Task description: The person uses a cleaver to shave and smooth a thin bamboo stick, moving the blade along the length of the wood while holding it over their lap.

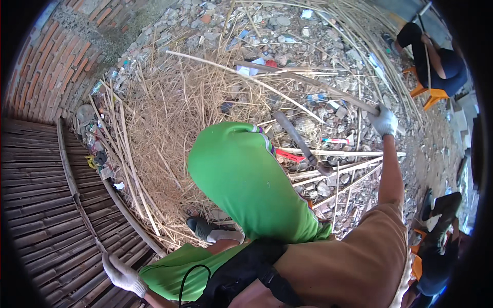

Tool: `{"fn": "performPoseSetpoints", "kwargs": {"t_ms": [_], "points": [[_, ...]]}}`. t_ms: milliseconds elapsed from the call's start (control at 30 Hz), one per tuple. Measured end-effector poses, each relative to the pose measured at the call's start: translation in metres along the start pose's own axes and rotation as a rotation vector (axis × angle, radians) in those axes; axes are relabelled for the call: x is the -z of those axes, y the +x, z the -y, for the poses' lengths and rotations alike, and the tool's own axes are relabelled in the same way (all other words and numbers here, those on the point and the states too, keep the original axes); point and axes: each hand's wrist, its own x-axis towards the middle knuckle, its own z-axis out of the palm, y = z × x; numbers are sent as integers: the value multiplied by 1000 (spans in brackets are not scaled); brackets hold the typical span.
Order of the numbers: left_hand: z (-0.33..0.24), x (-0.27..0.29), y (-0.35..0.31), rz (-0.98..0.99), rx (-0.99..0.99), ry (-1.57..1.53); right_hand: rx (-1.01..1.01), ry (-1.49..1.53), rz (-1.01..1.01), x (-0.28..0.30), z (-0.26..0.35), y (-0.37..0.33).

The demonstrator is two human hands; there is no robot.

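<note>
Right hand [384,123]: fingers wrapped around 1 end of a stick [334,92], likely so its long part can reach out over the stones [323,189].
Left hand [120,272]: fingers at the pole [75,195] on the bamboo [31,190], maybe for balance; I cannot tell if they grip it.
Tool [295,134]: on the ground near the green leg [246,174], perhaps for easy reach.

- My right hand [382,121], in a pale glove, reaches out ahead and to the right, fingers curled in a grip.
- My bare right forearm [391,174] stretches forward behind it.
- My left hand [122,274], also gloved, is low and out to the left; I can't tell how tightly its fingers close.
- My left forearm [158,301] barely shows.
</note>
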Motion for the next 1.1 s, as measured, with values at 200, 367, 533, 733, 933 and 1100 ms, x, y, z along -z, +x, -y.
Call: {"fn": "performPoseSetpoints", "kwargs": {"t_ms": [200,367,533,733,933,1100], "points": [[-109,-45,46,272,-728,-35,-223,118,-104,37,-99,-54],[-186,-87,59,345,-785,-241,-319,393,-139,50,-43,-87],[-278,-165,79,247,-1086,-129,134,561,109,63,79,-80],[-256,-234,128,308,-1012,365,899,645,-4,54,222,-20],[-124,-233,179,660,-845,471,933,749,-441,50,286,-21],[-16,-172,176,836,-572,-71,386,704,20,-50,200,-76]]}}
